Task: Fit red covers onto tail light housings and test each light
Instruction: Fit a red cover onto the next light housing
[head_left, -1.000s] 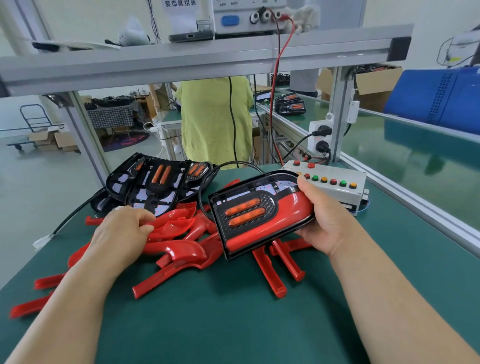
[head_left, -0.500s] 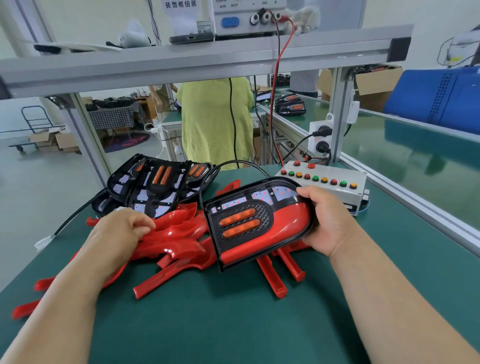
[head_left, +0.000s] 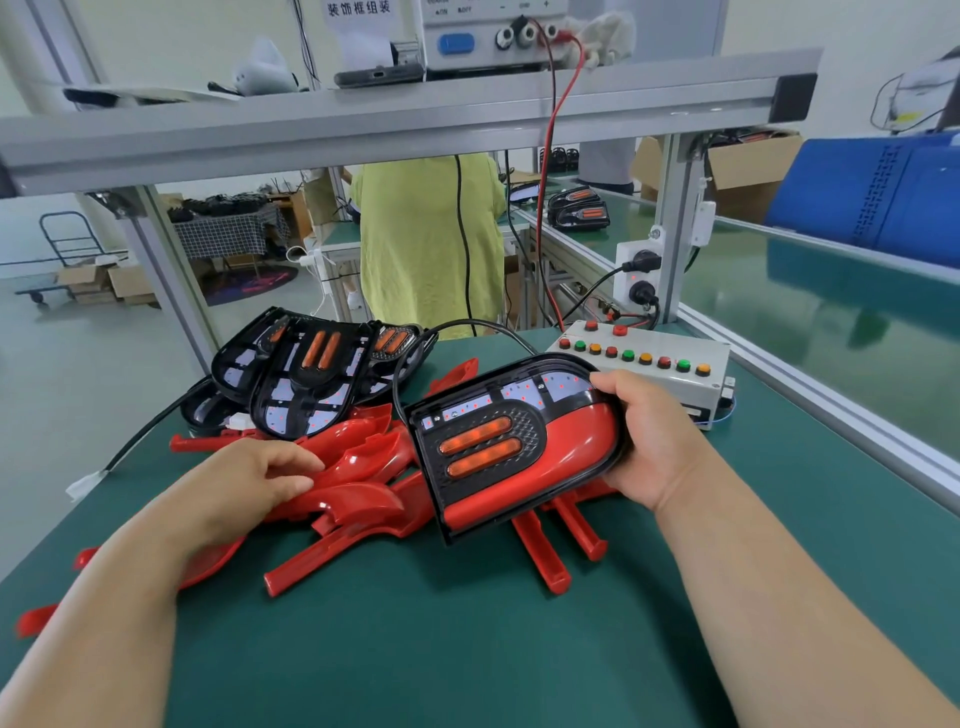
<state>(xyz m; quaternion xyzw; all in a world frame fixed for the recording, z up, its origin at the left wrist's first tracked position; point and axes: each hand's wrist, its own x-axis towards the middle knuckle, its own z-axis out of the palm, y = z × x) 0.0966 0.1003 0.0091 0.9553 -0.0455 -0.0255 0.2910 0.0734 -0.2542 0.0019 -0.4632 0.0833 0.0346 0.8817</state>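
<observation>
- The right hand (head_left: 652, 441) grips the rounded end of a tail light housing (head_left: 483, 410). The thumb lies over the top edge and the fingers are curled underneath, out of sight.
- The housing is held just above the bench, over the red parts, with its face tipped up towards the camera.
- Its long axis runs across the view. The squared end points to the person's left and sits a little nearer. The rounded end points right, into the palm.
- A fitted red cover (head_left: 524, 488) fills the near half of the face, following the same axis.
- Two orange lenses (head_left: 478, 447) lie side by side along that axis near the squared end. Small red dots glow in the pale strip at the far edge.
- The left hand (head_left: 244, 483) is down on a pile of red covers (head_left: 363, 447) left of the housing. Thumb and curled fingers pinch the edge of a loose red cover (head_left: 358, 506).
- A black cable (head_left: 457, 323) arcs up from behind the squared end.
- A stack of bare housings (head_left: 311, 379) lies beyond the pile, at the far left of the green bench mat (head_left: 467, 649).
- A grey test box (head_left: 665, 384) with coloured buttons sits just behind the right hand.
- A person in a yellow-green top (head_left: 421, 239) stands beyond the bench.
</observation>
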